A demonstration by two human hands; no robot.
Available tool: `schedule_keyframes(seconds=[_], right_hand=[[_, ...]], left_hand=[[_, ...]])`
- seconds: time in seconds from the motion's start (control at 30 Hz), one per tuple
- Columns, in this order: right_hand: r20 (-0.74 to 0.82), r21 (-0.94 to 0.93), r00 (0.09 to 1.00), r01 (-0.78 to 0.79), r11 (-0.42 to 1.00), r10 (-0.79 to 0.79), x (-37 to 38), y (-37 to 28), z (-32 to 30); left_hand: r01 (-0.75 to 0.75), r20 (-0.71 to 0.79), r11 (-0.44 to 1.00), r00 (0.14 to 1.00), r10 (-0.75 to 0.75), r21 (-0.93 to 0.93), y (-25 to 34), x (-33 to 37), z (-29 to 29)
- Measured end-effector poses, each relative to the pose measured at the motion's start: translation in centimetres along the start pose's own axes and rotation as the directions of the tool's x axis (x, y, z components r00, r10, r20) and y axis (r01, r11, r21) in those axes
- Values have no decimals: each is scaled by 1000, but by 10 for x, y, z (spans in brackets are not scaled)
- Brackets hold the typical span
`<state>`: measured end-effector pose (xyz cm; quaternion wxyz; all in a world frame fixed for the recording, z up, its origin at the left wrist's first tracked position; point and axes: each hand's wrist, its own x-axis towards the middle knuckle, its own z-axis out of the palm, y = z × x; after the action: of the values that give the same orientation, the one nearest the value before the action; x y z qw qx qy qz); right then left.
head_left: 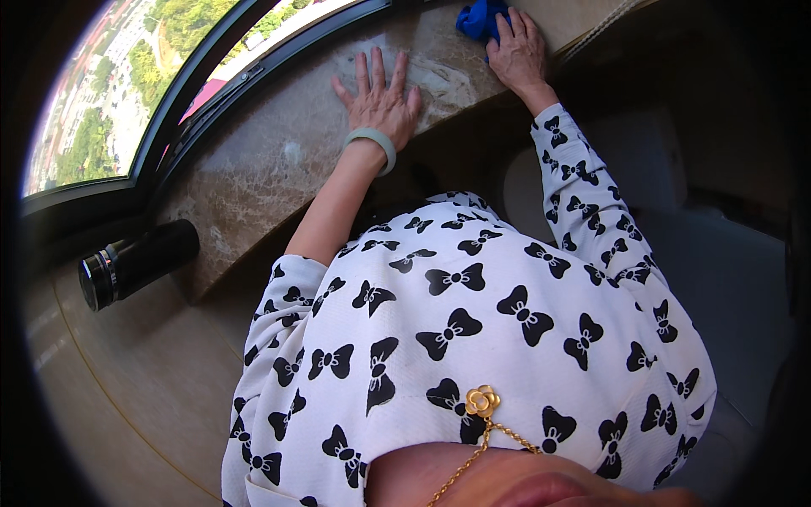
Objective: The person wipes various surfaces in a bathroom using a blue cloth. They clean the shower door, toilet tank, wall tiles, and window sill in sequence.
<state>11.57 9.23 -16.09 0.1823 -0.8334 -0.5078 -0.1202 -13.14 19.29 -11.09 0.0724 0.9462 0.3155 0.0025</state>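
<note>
At the far left we see a window [93,110] in a dark frame, then a black cylinder [156,253] with a silvery ring near one end, by the corner of the sill; we cannot tell whether it stands or lies. Along the window runs the brown marbled window sill [253,160]. Our left hand [378,106], wearing a pale green bangle [372,144], lies palm down on it, fingers spread wide and holding nothing. Just beyond is a whitish streaked patch [446,80]. Next, on the sill near the top edge, comes the cloth [477,21]: vivid blue, soft, bunched into folds. Our right hand [517,55] overlaps it, fingers extended, slightly parted; we cannot tell whether they grip it.
</note>
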Motion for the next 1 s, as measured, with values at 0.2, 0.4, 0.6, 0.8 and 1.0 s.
schedule_keyframes(seconds=[0.2, 0.4, 0.6, 0.8, 1.0], right_hand=[[194, 100, 972, 117, 988, -135, -6, -71, -20], [163, 148, 972, 148, 978, -172, -22, -91, -53], [76, -178, 995, -43, 983, 57, -2, -42, -44], [167, 177, 967, 160, 971, -190, -55, -140, -96], [136, 46, 988, 72, 996, -77, -27, -85, -69]], left_hand=[[47, 123, 997, 992, -40, -60, 7, -19, -8], [52, 76, 997, 996, -47, -65, -2, -30, -22], [12, 54, 996, 999, -7, -83, 1, -35, -22], [8, 63, 993, 998, 0, -119, 0, -42, -22], [21, 43, 993, 999, -16, -113, 0, -47, -20]])
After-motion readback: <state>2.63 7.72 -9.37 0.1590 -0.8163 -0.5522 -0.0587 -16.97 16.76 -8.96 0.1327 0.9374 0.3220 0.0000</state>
